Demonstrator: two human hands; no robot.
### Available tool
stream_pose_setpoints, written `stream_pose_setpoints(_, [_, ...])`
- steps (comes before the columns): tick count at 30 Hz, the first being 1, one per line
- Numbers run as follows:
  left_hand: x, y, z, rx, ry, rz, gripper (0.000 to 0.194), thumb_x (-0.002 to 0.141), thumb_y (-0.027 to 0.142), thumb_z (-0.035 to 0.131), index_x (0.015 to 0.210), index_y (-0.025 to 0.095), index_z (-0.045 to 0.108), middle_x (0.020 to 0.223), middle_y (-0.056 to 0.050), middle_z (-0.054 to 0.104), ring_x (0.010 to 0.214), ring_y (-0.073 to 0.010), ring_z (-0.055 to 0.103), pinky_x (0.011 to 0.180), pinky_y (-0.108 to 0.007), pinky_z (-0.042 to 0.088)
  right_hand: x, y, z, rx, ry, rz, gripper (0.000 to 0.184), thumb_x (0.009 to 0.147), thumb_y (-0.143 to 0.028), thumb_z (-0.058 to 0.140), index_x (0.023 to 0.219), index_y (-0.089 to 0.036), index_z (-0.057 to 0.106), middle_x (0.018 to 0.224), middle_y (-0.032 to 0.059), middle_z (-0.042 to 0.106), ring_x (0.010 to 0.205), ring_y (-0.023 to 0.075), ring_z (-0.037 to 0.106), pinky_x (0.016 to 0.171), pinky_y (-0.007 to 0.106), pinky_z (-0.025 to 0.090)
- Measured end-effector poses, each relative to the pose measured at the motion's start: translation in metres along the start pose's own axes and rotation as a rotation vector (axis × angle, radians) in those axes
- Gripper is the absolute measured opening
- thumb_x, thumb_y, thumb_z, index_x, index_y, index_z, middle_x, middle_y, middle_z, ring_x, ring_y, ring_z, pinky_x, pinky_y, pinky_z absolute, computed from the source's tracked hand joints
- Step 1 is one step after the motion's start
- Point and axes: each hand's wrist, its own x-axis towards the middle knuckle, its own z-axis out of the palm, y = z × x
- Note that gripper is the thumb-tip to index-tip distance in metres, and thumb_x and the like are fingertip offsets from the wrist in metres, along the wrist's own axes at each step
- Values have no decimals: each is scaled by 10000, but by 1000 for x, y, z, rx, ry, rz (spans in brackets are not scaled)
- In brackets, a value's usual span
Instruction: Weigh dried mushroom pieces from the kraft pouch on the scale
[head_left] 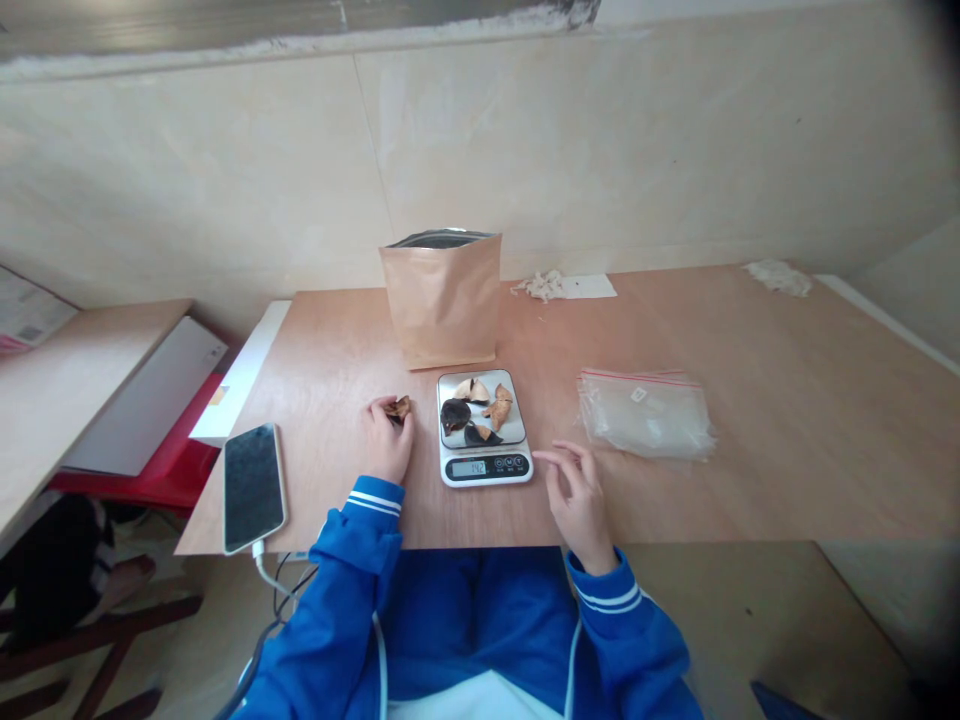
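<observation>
The left hand (388,440) rests on the table (787,400) just left of the scale (484,428), its fingers pinched around a small brown dried piece (400,407) held at the fingertips. The piece looks curled and wrinkled, tan with a darker side. The right hand (576,495) lies near the table's front edge, just right of the scale, fingers loosely spread and holding nothing, the fingertips pointing toward the scale's front corner.

The scale is white with a steel plate and a lit display at its front; the digits are too small to read surely. On the plate lie several dried pieces (480,408), some pale tan, some nearly black. Directly behind the scale a brown paper pouch (442,300) stands upright, its mouth open. To the right, well apart from the scale, lies a stack of clear zip bags (646,412). A phone (253,487) with a cable lies at the front left corner. White scraps (541,285) sit near the back edge.
</observation>
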Motion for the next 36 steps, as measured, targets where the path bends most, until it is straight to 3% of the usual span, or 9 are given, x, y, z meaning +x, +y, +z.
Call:
stream_pose_setpoints(6, [0, 2, -1, 35, -1, 10, 294, 778, 203, 638, 1050, 174, 531, 1045, -113, 521, 1004, -270, 545, 932, -482, 473, -4, 2, -2, 19, 42, 37, 257, 940, -171, 418, 984, -251, 658, 1050, 97, 545, 998, 245, 579, 894, 445, 487])
stream_pose_setpoints(9, [0, 1, 0, 20, -3, 13, 300, 778, 199, 635, 1057, 174, 528, 1053, -114, 519, 1010, -268, 542, 927, -474, 478, 1, -12, 4, -13, -10, -22, 235, 940, -220, 475, 1088, -258, 653, 1106, 101, 536, 1010, 250, 560, 904, 445, 477])
stream_pose_setpoints(14, [0, 0, 0, 18, -8, 25, 307, 775, 209, 638, 1064, 178, 537, 1037, -110, 511, 1008, -274, 536, 920, -478, 480, 19, -46, 24, -176, -115, -180, 371, 906, -280, 566, 1277, -290, 577, 1218, 110, 506, 1004, 273, 534, 895, 464, 453])
stream_pose_setpoints(19, [0, -2, 0, 6, -26, 52, 288, 787, 200, 625, 1065, 177, 555, 1068, -120, 507, 1038, -273, 533, 946, -480, 474, 37, -61, 38, -264, -141, -228, 243, 902, -234, 580, 1136, -263, 637, 1131, 102, 557, 968, 268, 524, 847, 424, 436])
stream_pose_setpoints(25, [-1, -4, 3, -36, -14, 56, 254, 816, 200, 597, 1066, 164, 571, 1150, -142, 478, 1141, -280, 509, 1000, -492, 450, 43, -59, 39, -260, -137, -328, 113, 937, -191, 535, 978, -229, 634, 1011, 54, 651, 891, 228, 528, 792, 375, 379])
stream_pose_setpoints(29, [-2, -4, 3, -61, -17, 50, 242, 828, 208, 592, 1067, 167, 580, 1140, -136, 485, 1132, -275, 517, 989, -495, 463, 40, -58, 33, -147, -48, -349, 104, 944, -182, 544, 887, -211, 626, 974, 26, 683, 872, 203, 547, 788, 348, 363])
stream_pose_setpoints(33, [-2, -6, 3, -81, -11, 39, 249, 826, 215, 599, 1069, 168, 574, 1143, -135, 488, 1117, -271, 528, 975, -497, 479, 36, -44, 18, -78, 58, -238, 61, 924, -215, 578, 884, -219, 624, 987, 26, 673, 892, 192, 572, 830, 334, 382])
stream_pose_setpoints(36, [-3, -8, 4, -125, -4, 20, 312, 827, 216, 597, 1127, 165, 531, 1151, -132, 493, 1090, -251, 550, 946, -476, 509, 37, -17, 6, -136, 172, -112, 59, 913, -227, 567, 880, -209, 612, 927, 43, 650, 896, 206, 580, 849, 350, 396])
